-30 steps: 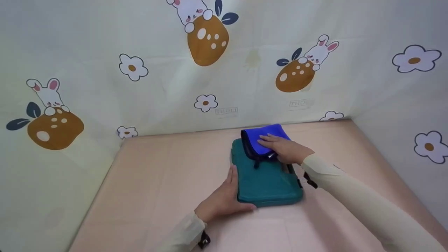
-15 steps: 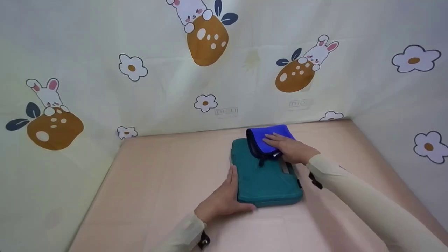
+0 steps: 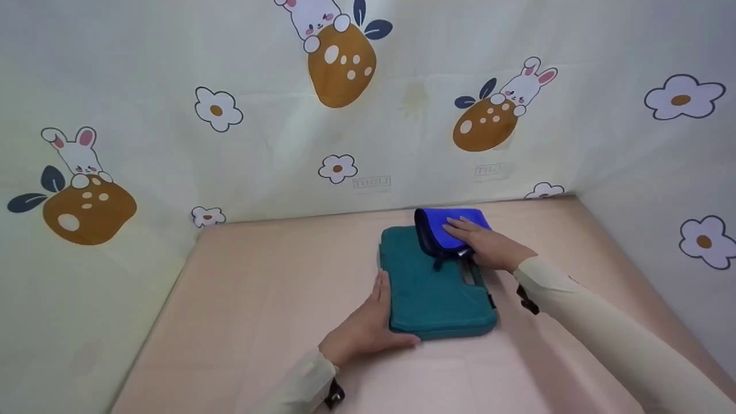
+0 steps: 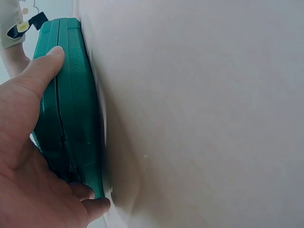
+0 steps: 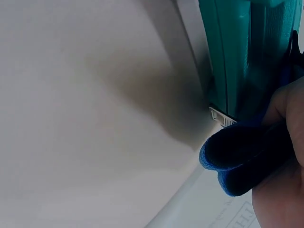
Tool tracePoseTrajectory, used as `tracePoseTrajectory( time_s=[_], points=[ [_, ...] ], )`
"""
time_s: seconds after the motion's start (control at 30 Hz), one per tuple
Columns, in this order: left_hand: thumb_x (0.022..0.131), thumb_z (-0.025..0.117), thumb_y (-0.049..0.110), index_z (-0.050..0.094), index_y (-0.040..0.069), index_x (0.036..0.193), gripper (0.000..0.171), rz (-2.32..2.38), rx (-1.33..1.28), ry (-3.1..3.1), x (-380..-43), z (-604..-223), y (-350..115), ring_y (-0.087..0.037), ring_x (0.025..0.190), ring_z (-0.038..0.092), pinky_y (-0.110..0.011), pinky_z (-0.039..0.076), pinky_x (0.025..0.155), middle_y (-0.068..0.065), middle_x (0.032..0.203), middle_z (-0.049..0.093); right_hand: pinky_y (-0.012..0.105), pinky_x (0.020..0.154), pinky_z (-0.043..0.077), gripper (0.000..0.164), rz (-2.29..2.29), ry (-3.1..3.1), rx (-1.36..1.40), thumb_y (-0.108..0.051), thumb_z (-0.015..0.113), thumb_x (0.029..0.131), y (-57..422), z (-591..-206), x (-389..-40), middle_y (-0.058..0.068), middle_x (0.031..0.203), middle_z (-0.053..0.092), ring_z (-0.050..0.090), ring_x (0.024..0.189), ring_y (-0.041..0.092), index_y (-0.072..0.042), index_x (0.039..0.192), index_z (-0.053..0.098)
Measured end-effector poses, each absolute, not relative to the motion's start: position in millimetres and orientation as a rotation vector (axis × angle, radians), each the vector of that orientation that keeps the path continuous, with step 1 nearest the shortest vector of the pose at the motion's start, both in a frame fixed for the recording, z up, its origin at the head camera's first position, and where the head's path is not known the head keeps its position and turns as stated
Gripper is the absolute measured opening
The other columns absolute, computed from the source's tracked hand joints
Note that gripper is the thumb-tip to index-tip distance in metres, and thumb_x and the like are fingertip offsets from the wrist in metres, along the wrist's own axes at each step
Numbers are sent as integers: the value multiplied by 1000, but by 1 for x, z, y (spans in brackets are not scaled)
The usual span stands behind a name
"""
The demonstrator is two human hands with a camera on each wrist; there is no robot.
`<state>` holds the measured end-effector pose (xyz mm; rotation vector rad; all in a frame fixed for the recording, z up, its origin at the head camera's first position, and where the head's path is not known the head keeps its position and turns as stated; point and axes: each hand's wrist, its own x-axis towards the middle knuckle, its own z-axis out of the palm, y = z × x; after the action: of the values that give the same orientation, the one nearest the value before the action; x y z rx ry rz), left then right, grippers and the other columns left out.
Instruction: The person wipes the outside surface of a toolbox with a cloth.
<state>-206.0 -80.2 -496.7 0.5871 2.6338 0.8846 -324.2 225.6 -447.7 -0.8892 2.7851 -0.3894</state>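
A teal-green hard case (image 3: 437,302) with a handle cutout on its right side lies on the table. My left hand (image 3: 365,325) braces its near-left corner, fingers straight along the left side and thumb along the front edge. In the left wrist view the thumb lies across the seam of the case (image 4: 78,95). My right hand (image 3: 489,244) presses a folded blue cloth item (image 3: 449,239) with black edging onto the far-right part of the lid, fingers extended over it. In the right wrist view the folded blue item (image 5: 228,154) overhangs the case's edge.
The table (image 3: 276,299) is covered in pale pinkish sheeting. A printed fabric backdrop (image 3: 270,167) with rabbits and flowers rises behind and on both sides. A light-coloured latch (image 5: 221,117) shows at the case's side in the right wrist view.
My right hand has slid the folded blue cloth item to the right across the lid, and slightly toward me. The left hand and the case have stayed in place.
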Motion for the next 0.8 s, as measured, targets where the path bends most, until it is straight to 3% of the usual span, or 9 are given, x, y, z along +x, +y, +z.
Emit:
tracePoseTrajectory(
  time_s=[0.37, 0.8],
  points=[
    [76, 76, 71, -14, 4, 160, 140, 918, 634, 2644, -206, -497, -81, -31, 151, 13, -46, 23, 117, -16, 167, -11, 56, 113, 24, 73, -412, 2834, -862, 12, 53, 97, 223, -449, -311, 19, 166, 15, 10, 150, 41, -5, 161, 24],
    [75, 75, 73, -14, 5, 160, 141, 916, 624, 2642, -207, -498, -81, -31, 151, 14, -46, 24, 116, -17, 167, -9, 58, 114, 21, 62, -424, 2914, -758, 7, 51, 99, 207, -450, -295, 25, 163, 20, 13, 149, 46, 5, 157, 29]
  ],
)
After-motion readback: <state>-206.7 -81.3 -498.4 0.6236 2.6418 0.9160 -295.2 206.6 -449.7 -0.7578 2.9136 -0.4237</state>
